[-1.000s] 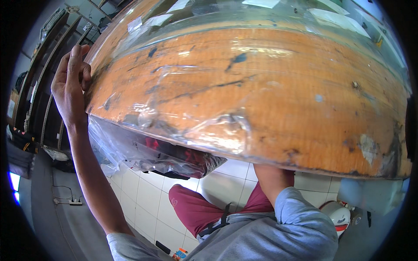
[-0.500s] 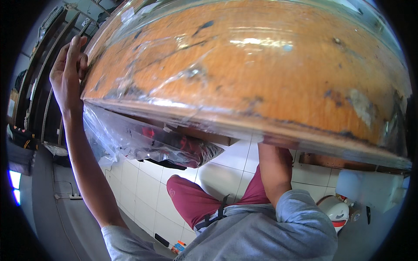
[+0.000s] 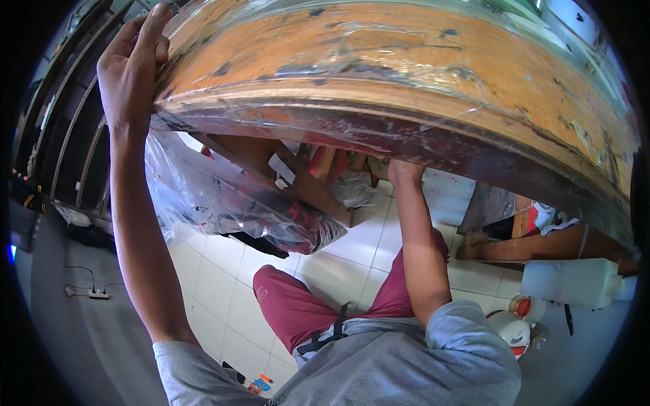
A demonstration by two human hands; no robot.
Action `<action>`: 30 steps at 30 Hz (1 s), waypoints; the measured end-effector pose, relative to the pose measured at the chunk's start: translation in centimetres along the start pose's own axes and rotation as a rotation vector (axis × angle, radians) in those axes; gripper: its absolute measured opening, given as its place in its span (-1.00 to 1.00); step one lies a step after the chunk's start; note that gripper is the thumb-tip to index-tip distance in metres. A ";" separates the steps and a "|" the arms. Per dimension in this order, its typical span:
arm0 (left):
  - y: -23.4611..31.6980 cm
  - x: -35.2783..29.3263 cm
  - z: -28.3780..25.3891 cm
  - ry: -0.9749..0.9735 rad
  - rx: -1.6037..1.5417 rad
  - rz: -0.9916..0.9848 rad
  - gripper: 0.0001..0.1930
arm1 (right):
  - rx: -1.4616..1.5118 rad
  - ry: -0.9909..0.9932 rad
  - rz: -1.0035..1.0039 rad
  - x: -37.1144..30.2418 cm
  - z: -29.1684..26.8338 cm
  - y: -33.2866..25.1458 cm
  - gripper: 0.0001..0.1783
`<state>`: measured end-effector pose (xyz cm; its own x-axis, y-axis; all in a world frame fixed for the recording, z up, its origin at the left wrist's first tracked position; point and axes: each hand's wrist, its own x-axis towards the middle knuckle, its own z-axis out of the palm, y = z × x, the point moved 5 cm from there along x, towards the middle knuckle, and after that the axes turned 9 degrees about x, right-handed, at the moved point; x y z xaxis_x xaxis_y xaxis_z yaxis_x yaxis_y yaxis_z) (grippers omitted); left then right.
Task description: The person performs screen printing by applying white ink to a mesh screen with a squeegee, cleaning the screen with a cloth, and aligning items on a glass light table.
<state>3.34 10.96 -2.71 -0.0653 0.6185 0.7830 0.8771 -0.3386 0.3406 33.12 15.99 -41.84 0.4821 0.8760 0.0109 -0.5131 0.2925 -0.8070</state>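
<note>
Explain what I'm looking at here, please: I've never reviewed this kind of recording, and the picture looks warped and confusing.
This is a view from a fisheye camera worn on a person's head, looking down, so straight edges bend. There is no machine, only two bare hands. The big orange shape is a worn wooden tabletop wrapped in clear plastic film, seen close up. The left hand grips its left edge. The right hand reaches beneath it; its fingers are hidden, so what it touches cannot be told. Below are the person's grey shirt, maroon shorts and a white tiled floor.
</note>
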 end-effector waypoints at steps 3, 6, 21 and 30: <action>0.0 -0.3 0.0 0.045 0.048 -0.011 -0.52 | 0.076 0.086 -0.040 -2.2 -1.5 -2.2 -0.44; 0.2 0.0 0.2 0.031 0.022 0.035 -0.53 | -0.163 0.150 -0.161 -3.0 -5.9 -3.5 -0.47; 3.0 -0.9 -1.1 -0.239 -0.326 -0.097 -0.82 | -0.653 0.044 0.062 -25.5 -9.6 -22.4 -0.80; 13.7 -4.6 -11.2 -0.860 -0.969 -0.607 -0.32 | -0.666 0.200 0.039 -26.4 7.6 -44.7 -0.81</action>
<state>10.32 -4.43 4.19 0.3045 0.9515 -0.0436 0.1300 0.0039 0.9915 37.92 -17.23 -1.54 0.6269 0.7747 -0.0830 -0.0184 -0.0917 -0.9956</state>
